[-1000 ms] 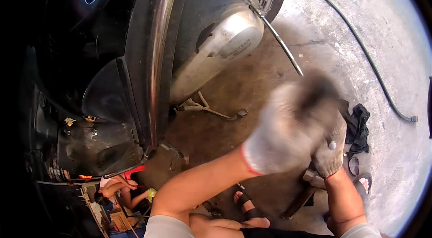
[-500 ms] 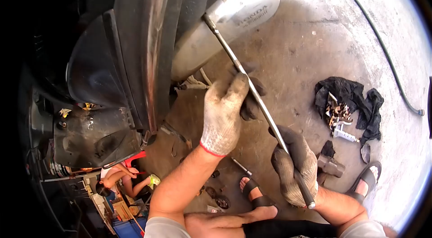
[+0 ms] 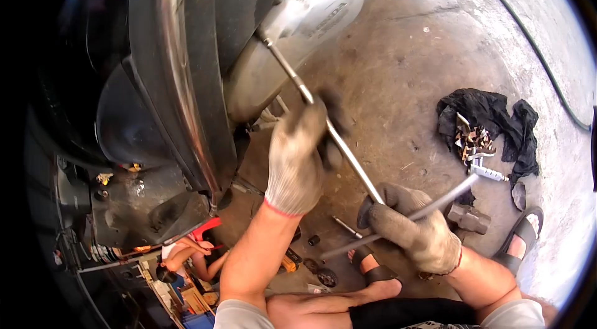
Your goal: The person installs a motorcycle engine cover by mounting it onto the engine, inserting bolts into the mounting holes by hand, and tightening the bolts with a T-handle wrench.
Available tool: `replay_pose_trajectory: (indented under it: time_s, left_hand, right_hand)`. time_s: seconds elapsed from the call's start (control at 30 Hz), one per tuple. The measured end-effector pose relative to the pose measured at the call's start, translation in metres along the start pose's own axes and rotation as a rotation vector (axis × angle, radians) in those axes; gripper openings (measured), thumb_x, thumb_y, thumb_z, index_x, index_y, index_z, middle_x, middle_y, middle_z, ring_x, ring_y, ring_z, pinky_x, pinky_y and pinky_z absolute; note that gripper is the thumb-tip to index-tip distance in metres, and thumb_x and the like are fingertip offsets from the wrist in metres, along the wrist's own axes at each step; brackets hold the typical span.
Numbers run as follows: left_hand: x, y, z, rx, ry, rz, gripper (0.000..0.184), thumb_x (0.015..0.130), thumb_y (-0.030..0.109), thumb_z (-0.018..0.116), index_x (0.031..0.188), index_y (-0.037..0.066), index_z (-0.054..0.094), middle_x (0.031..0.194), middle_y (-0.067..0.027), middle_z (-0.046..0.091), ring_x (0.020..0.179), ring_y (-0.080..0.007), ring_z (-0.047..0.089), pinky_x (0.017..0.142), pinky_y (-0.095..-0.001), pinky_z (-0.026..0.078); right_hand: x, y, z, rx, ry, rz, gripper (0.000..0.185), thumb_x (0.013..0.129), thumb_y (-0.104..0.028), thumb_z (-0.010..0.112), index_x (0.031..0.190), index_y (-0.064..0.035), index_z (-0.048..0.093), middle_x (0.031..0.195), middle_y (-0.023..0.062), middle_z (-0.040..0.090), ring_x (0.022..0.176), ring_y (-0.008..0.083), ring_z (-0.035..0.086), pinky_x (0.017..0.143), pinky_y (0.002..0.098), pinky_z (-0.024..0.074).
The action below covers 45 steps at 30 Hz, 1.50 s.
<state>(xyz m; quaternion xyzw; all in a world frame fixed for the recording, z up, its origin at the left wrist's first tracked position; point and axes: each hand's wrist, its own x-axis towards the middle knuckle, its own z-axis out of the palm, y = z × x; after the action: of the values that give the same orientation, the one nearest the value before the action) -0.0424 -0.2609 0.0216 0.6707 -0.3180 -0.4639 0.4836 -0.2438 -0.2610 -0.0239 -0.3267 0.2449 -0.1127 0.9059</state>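
Observation:
A long T-handle socket wrench (image 3: 351, 161) runs diagonally from the lower right up to the edge of a silver engine cover (image 3: 317, 9) on a dark scooter (image 3: 118, 124). The socket end meets the cover's edge, where the fastener is hidden. My left hand (image 3: 297, 152), in a dirty knit work glove, is closed round the middle of the shaft; its fingertips are blurred. Also gloved, my right hand (image 3: 423, 229) grips the wrench where the shaft meets its crossbar. The crossbar is smeared by motion and sticks out on both sides of that hand.
On the floor at right lie a black cloth (image 3: 522, 136), a pile of small metal parts (image 3: 476, 142) and a hammer head (image 3: 469, 218). A hose (image 3: 528, 43) curves along the right. Another person (image 3: 186, 254) sits at lower left. Loose parts (image 3: 324, 276) lie near my foot.
The crossbar has turned from nearly in line with the shaft to slanting across it. My right hand has shifted slightly upward. The whole view has shifted a little.

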Motion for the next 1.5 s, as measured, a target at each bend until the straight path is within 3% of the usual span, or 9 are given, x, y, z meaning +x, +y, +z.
replay_pose_trajectory:
  time_s: [0.2, 0.33, 0.57, 0.67, 0.87, 1.0, 1.13, 1.3, 1.5]
  left_hand:
    - [-0.026, -0.005, 0.002, -0.184, -0.486, -0.167, 0.044, 0.095, 0.043, 0.067, 0.109, 0.002, 0.058, 0.091, -0.0128, 0.065, 0.09, -0.0201, 0.066, 0.075, -0.0298, 0.051]
    - [-0.032, -0.001, 0.023, -0.228, -0.329, -0.17, 0.039, 0.098, 0.042, 0.063, 0.1, 0.004, 0.057, 0.087, -0.0141, 0.067, 0.064, -0.0133, 0.062, 0.054, -0.0224, 0.047]
    - [-0.029, 0.001, 0.042, -0.272, -0.242, -0.112, 0.037, 0.1, 0.042, 0.06, 0.1, 0.006, 0.056, 0.084, -0.0123, 0.066, 0.052, -0.0121, 0.059, 0.044, -0.0217, 0.045]
    - [-0.025, -0.005, 0.047, -0.252, -0.168, -0.102, 0.036, 0.101, 0.043, 0.058, 0.1, 0.007, 0.056, 0.083, -0.0109, 0.066, 0.051, -0.0115, 0.059, 0.044, -0.0215, 0.044]
    - [-0.025, -0.004, 0.043, -0.244, -0.146, -0.078, 0.035, 0.102, 0.044, 0.055, 0.101, 0.008, 0.056, 0.082, -0.0099, 0.066, 0.051, -0.0101, 0.056, 0.045, -0.0217, 0.043]
    - [-0.024, -0.004, 0.046, -0.203, -0.095, -0.086, 0.035, 0.103, 0.044, 0.054, 0.099, 0.009, 0.055, 0.079, -0.0085, 0.063, 0.049, -0.0103, 0.051, 0.046, -0.0231, 0.04]
    - [-0.025, -0.002, 0.043, -0.153, -0.028, -0.103, 0.034, 0.104, 0.045, 0.051, 0.097, 0.011, 0.053, 0.074, -0.0064, 0.059, 0.048, -0.0115, 0.047, 0.049, -0.0259, 0.037]
    - [-0.019, -0.006, 0.038, -0.217, -0.025, -0.079, 0.035, 0.103, 0.044, 0.054, 0.102, 0.009, 0.058, 0.078, -0.008, 0.064, 0.047, -0.0092, 0.051, 0.043, -0.0218, 0.038]
    - [-0.019, 0.002, 0.038, -0.228, -0.002, -0.1, 0.033, 0.104, 0.043, 0.052, 0.102, 0.011, 0.056, 0.076, -0.006, 0.059, 0.05, -0.0114, 0.047, 0.051, -0.0261, 0.039]
  right_hand:
    - [-0.01, 0.009, 0.014, 1.015, -0.299, 0.104, 0.043, 0.096, -0.013, 0.059, 0.135, 0.0008, 0.049, 0.077, 0.0, 0.061, 0.075, 0.0151, 0.066, 0.065, 0.0278, 0.0521]
    - [-0.04, -0.026, -0.013, 0.059, -0.597, -0.174, 0.07, 0.083, -0.007, 0.066, 0.147, 0.0072, 0.041, 0.11, 0.0126, 0.071, 0.089, 0.022, 0.066, 0.086, 0.0309, 0.0514]
    - [-0.028, 0.023, -0.03, -0.906, 0.487, -0.962, 0.029, 0.071, 0.002, 0.066, 0.096, 0.0156, 0.061, 0.089, 0.0239, 0.063, 0.061, 0.0251, 0.064, 0.048, 0.0375, 0.0519]
    - [-0.04, 0.029, -0.001, -0.554, -0.147, -0.935, 0.025, 0.076, 0.0, 0.065, 0.096, 0.0139, 0.061, 0.089, 0.027, 0.061, 0.063, 0.0284, 0.064, 0.045, 0.0398, 0.0507]
    - [-0.048, 0.013, -0.021, -0.867, 0.442, -0.923, 0.048, 0.072, -0.008, 0.073, 0.11, 0.0169, 0.059, 0.073, 0.0085, 0.062, 0.05, 0.0205, 0.057, 0.044, 0.0337, 0.0459]
    - [-0.053, 0.019, -0.001, -0.413, -0.191, -0.628, 0.054, 0.081, -0.004, 0.069, 0.131, 0.0088, 0.053, 0.082, 0.0128, 0.068, 0.063, 0.0259, 0.067, 0.056, 0.0405, 0.0536]
    - [-0.064, -0.018, -0.013, -0.965, 0.579, -0.891, 0.061, 0.067, -0.01, 0.076, 0.12, 0.0134, 0.058, 0.093, 0.019, 0.068, 0.054, 0.0212, 0.058, 0.051, 0.0343, 0.0481]
    - [-0.048, 0.008, -0.004, -0.527, -0.153, -0.777, 0.021, 0.088, -0.006, 0.065, 0.104, 0.0073, 0.063, 0.07, 0.0197, 0.063, 0.062, 0.0376, 0.064, 0.059, 0.0435, 0.0533]
    - [-0.034, 0.025, -0.017, -0.868, 0.301, -0.854, 0.027, 0.073, -0.015, 0.074, 0.091, 0.0038, 0.067, 0.075, 0.0187, 0.062, 0.049, 0.0221, 0.055, 0.042, 0.0369, 0.0429]
